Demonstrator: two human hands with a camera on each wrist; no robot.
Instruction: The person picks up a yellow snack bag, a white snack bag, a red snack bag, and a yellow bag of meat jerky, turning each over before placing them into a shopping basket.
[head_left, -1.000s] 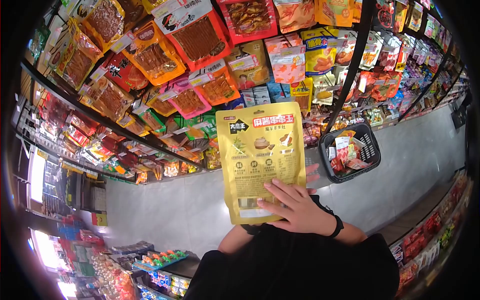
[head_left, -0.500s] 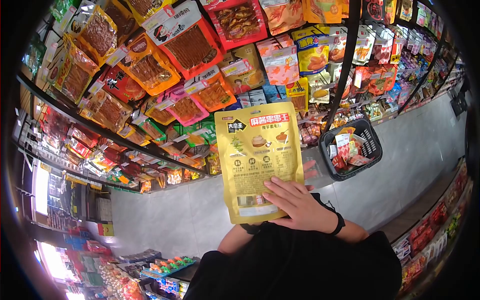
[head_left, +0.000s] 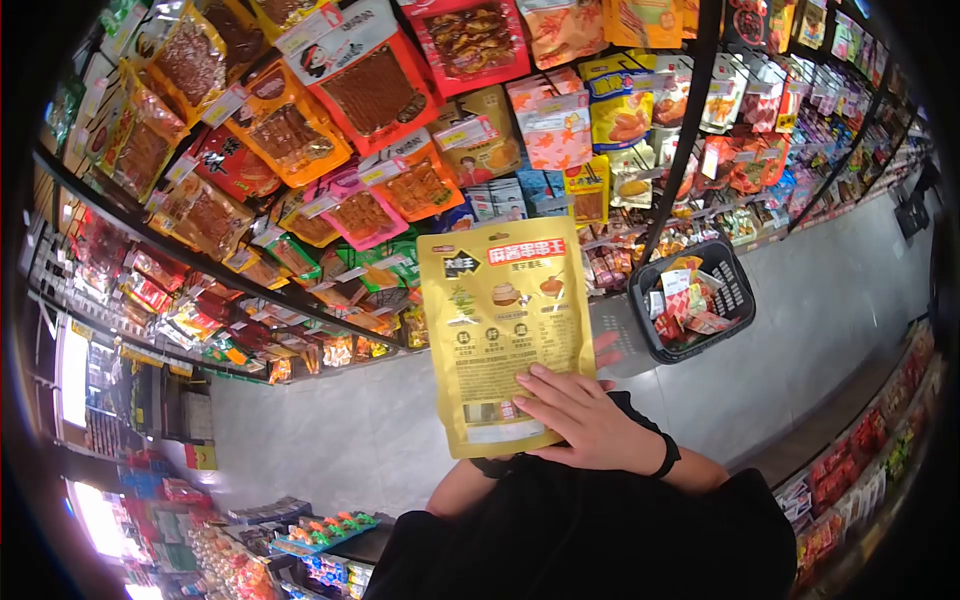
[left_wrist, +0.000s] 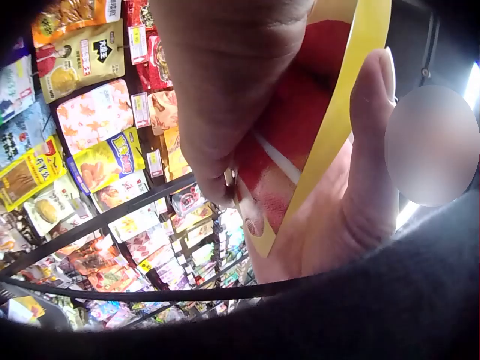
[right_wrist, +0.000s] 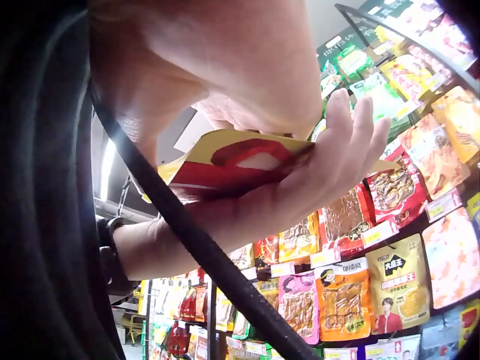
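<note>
A gold snack pouch [head_left: 505, 340] with Chinese print lies face up before the body, its hang hole at the far end. My right hand [head_left: 590, 425] rests on its lower right part with fairly straight fingers spread over the small text. Beneath it my left hand [right_wrist: 300, 184] supports the pouch, fingers stretched past the right edge; the pouch hides most of this hand in the head view. The red underside [left_wrist: 281, 165] shows in the left wrist view, beside a straight thumb [left_wrist: 373, 86]. A dark band [head_left: 672, 455] circles the right wrist.
Racks of hanging snack packs [head_left: 365, 75] with price tags fill the far side. A black shopping basket [head_left: 690, 345] holding several packs stands on the grey floor [head_left: 330, 410] to the right. More shelved goods [head_left: 850, 450] line the lower right, and a display stand [head_left: 325, 535] stands lower left.
The pouch and both hands have shifted slightly left and down in the head view after the view itself moved a little. The right hand stays on the pouch and the left hand stays under it.
</note>
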